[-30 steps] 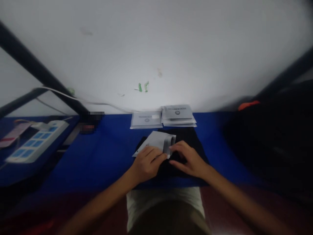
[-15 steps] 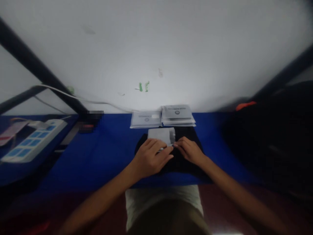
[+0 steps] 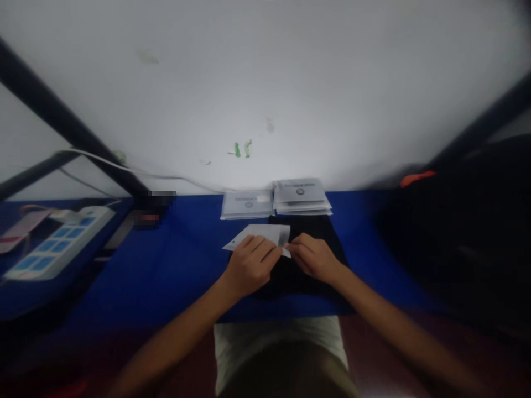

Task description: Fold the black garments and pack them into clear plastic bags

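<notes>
My left hand (image 3: 249,265) lies with curled fingers on a pale grey packet (image 3: 259,234) and grips it. My right hand (image 3: 314,258) pinches the packet's right edge, fingertips meeting the left hand's. Both hands rest over a black folded cloth (image 3: 309,273) spread on the blue table cover (image 3: 182,260). The packet lies tilted, with its left corner pointing out over the blue cover.
Two stacks of grey printed packets (image 3: 248,204) (image 3: 301,194) lie against the white wall. A white power strip with blue sockets (image 3: 56,243) sits at the left with a white cable (image 3: 136,172). Dark frame bars (image 3: 62,124) cross the left. A large black bag (image 3: 464,237) fills the right.
The packet has turned: raised and tilted a second ago, squared up half a second ago, now tilted and flatter under my left hand. Both hands stayed together over the black cloth.
</notes>
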The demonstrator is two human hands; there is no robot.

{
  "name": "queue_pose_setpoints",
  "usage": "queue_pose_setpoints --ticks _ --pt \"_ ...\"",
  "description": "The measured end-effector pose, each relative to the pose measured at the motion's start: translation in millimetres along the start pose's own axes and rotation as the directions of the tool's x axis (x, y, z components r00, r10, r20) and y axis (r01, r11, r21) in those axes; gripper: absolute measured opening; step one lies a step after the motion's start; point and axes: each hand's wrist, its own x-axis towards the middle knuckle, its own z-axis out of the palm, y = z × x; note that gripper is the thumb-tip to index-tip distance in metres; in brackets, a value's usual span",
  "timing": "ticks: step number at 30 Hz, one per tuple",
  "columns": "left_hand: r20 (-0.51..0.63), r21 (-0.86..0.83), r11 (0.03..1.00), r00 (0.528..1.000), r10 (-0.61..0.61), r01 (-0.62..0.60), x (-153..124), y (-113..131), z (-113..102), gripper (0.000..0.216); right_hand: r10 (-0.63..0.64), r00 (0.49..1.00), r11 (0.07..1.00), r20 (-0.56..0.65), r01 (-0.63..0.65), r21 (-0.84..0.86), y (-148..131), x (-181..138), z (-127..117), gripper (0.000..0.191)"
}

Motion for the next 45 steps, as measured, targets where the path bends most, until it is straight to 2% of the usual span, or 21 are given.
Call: queue_pose_setpoints --ticks 5,8,11,12,14,16,18,20,23,25,28,30,35,40,42,45 --pt "-0.157 -0.033 0.999 0.987 0.026 -0.032 5 8 -22 0.016 0.153 0.979 0.986 0.137 -0.142 -0.081 31 3 15 0.019" --pt "-0.19 -0.103 0.994 0.982 0.002 -0.022 6 12 -30 0.017 0.165 0.975 0.986 0.149 -0.161 -0.043 32 11 11 0.014" --pt "-0.227 -0.173 0.985 0.974 -0.031 -0.009 6 15 -35 0.019 0.054 0.996 0.987 0.072 -0.065 0.15 15 23 -1 0.039" --pt "-0.233 -0.183 0.983 0.972 -0.032 -0.011 6 16 -37 0.02 0.003 1.0 0.976 0.027 -0.009 0.219 9 27 -5 0.041" --pt "-0.251 -0.177 0.984 0.968 -0.026 -0.019 5 18 -41 0.019 -0.066 0.995 0.957 -0.068 0.083 0.278 3 34 -14 0.032" --pt "-0.279 -0.137 0.991 0.959 -0.049 0.01 4 17 -42 0.022 -0.041 0.991 0.981 -0.128 0.064 0.182 9 41 -21 0.023" --pt "-0.288 -0.098 0.991 0.951 -0.115 0.091 -1 14 -39 0.028 0.072 0.988 0.996 -0.14 -0.078 -0.043 29 49 -26 0.02" --pt "-0.198 -0.109 0.979 0.962 -0.19 0.171 -11 11 -30 0.03 0.213 0.971 0.937 -0.11 -0.235 -0.256 59 56 -25 0.024" --pt "0.137 -0.181 0.962 0.974 -0.179 0.203 -33 8 -14 0.021 0.371 0.928 0.847 0.028 -0.326 -0.42 106 62 -15 0.029" --pt "0.337 -0.216 0.955 0.933 -0.122 0.203 -48 7 -6 0.02 0.402 0.895 0.85 0.195 -0.286 -0.442 129 61 -5 0.038" --pt "0.496 -0.23 0.946 0.863 -0.09 0.23 -66 4 -2 0.033 0.377 0.843 0.894 0.383 -0.223 -0.389 144 56 9 0.066" --pt "0.557 -0.236 0.94 0.827 -0.078 0.248 -72 2 -2 0.039 0.378 0.833 0.902 0.404 -0.232 -0.365 144 51 18 0.076" --pt "0.645 -0.255 0.932 0.763 -0.034 0.257 -74 -3 -3 0.042 0.395 0.819 0.899 0.416 -0.252 -0.358 141 45 33 0.082" --pt "0.654 -0.263 0.929 0.756 -0.026 0.26 -76 1 -9 0.044 0.406 0.786 0.905 0.465 -0.275 -0.325 144 49 26 0.082" --pt "0.647 -0.275 0.921 0.761 -0.034 0.275 -80 4 -14 0.052 0.409 0.8 0.905 0.44 -0.293 -0.307 137 51 19 0.083" --pt "0.658 -0.271 0.915 0.751 -0.05 0.298 -87 10 -20 0.058 0.365 0.87 0.923 0.33 -0.294 -0.246 100 47 9 0.079"
